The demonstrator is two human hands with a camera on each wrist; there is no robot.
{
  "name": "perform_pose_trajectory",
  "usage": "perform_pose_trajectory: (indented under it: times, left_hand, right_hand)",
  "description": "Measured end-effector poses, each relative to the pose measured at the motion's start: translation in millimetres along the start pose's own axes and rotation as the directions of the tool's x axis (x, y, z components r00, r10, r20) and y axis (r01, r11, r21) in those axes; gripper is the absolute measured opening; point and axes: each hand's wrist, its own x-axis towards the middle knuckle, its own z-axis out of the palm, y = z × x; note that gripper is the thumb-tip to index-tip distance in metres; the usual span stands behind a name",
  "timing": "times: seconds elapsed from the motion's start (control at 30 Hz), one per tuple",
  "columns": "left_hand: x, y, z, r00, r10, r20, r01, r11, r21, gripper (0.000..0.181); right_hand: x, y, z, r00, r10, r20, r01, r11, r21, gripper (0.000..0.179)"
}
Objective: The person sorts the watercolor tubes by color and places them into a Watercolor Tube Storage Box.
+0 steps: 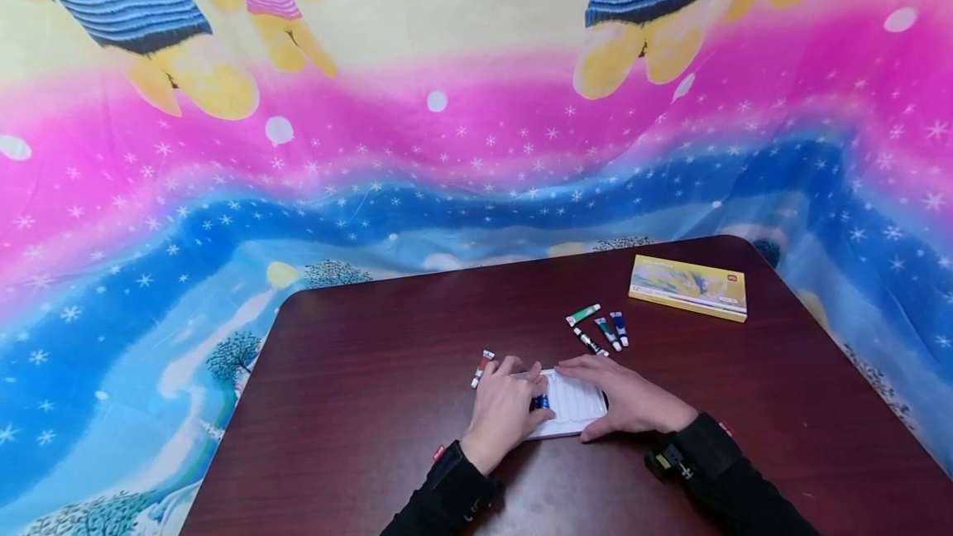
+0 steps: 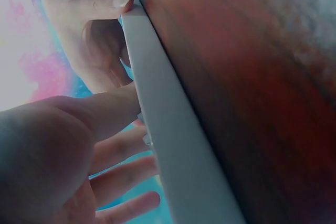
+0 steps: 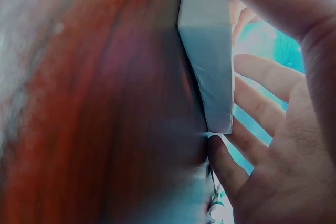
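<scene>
A white plastic tray (image 1: pixel 577 404) with moulded grooves lies on the table between both hands. At its left end my left hand (image 1: pixel 506 404) reaches over it, thumb and fingers about a blue paint tube (image 1: pixel 540 400) that is partly hidden. My right hand (image 1: pixel 629 395) holds the tray's right end, thumb at the near edge and fingers along the far edge. From the right wrist, the tray's white side wall (image 3: pixel 210 72) shows beside the spread fingers. Just beyond my left hand lies an orange-brown paint tube (image 1: pixel 482 369).
Behind the tray lie a light green tube (image 1: pixel 583 315), a dark green tube (image 1: pixel 607 334), a blue tube (image 1: pixel 620 329) and a black tube (image 1: pixel 590 342). A flat yellow box (image 1: pixel 688 288) rests at the back right of the dark wooden table (image 1: pixel 357 404). A printed cloth (image 1: pixel 447 155) hangs behind.
</scene>
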Motion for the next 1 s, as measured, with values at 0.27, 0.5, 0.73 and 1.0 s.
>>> perform_pose_trajectory:
  times: [0.27, 0.5, 0.73, 1.0]
  left_hand:
    - [-0.6, -6.4, -2.4, 0.995, -0.018, 0.095, 0.036, 0.980, -0.196, 0.052]
    - [-11.2, -31.9, -6.0, 0.958, 0.051, 0.284, 0.054, 0.935, -0.352, 0.103]
    - [-33.6, -54.3, -2.6, 0.948, 0.023, 0.318, 0.125, 0.890, -0.438, 0.110]
    - [-39.2, -58.4, 0.9, 0.944, -0.004, 0.330, 0.171, 0.860, -0.480, 0.106]
  right_hand:
    - [-0.1, 3, 1, 1.000, -0.001, -0.004, 0.001, 1.000, 0.000, 0.093]
    - [1.4, 3, 1, 1.000, 0.008, 0.005, -0.008, 1.000, -0.003, 0.094]
    - [0.3, -1, -2, 1.000, 0.021, 0.018, -0.021, 1.000, 0.015, 0.093]
    - [-0.7, -2, -3, 0.999, 0.025, 0.025, -0.025, 0.999, 0.023, 0.092]
